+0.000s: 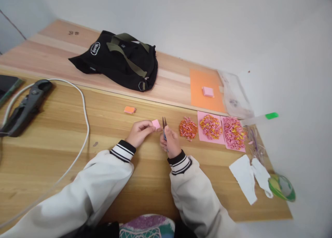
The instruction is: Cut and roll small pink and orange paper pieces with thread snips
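Observation:
My left hand [140, 133] pinches a small pink paper square [156, 124] between thumb and fingertips, just above the wooden table. Close beside it on the right, my right hand [170, 141] is closed round a small two-pronged tool [164, 122]. Its dark, narrow tips point away from me and stand slightly apart; something bluish shows lower down, and the fingers hide most of its handle. The tips are near the paper's right edge; I cannot tell whether they touch. A small orange-and-pink paper stack [129, 109] lies beyond my left hand.
Several small pink and orange pieces form a heap [188, 128], with two more heaps [211, 126] [234, 132] on pink sheets. Farther back are a black bag [124, 62] and an orange sheet [198, 89] bearing a pink stack [208, 91]. A white cable [84, 110] curves left; white papers [243, 178] lie right.

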`<state>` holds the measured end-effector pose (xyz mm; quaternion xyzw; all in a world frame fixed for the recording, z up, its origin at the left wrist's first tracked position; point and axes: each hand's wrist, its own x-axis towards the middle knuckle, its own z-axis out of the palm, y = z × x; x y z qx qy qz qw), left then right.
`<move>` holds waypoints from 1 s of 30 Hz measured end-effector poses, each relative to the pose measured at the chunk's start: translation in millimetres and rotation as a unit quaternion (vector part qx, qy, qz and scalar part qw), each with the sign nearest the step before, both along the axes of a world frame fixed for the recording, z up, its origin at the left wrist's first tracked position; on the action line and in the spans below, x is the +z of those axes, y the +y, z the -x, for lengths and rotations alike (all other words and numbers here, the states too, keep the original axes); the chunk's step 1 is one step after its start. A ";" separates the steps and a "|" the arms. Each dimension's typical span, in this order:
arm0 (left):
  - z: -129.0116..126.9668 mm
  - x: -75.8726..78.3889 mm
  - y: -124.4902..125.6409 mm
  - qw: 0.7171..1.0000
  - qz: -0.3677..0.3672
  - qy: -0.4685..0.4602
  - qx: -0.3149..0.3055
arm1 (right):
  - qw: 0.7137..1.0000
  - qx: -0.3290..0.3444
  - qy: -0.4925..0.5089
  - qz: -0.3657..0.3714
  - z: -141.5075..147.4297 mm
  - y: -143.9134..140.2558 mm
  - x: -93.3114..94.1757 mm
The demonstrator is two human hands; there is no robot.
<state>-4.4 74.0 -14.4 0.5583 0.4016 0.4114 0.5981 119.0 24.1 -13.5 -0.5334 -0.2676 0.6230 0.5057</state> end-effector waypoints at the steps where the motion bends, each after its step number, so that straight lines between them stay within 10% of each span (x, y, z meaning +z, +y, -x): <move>1: -0.1 -0.1 -0.3 1.000 -0.012 0.015 -0.012 | 1.000 -0.018 0.006 -0.005 0.3 0.4 -0.5; 30: -3.2 0.9 -4.5 0.998 -0.051 0.038 -0.030 | 0.999 -0.006 0.034 -0.021 -0.6 -0.4 -3.3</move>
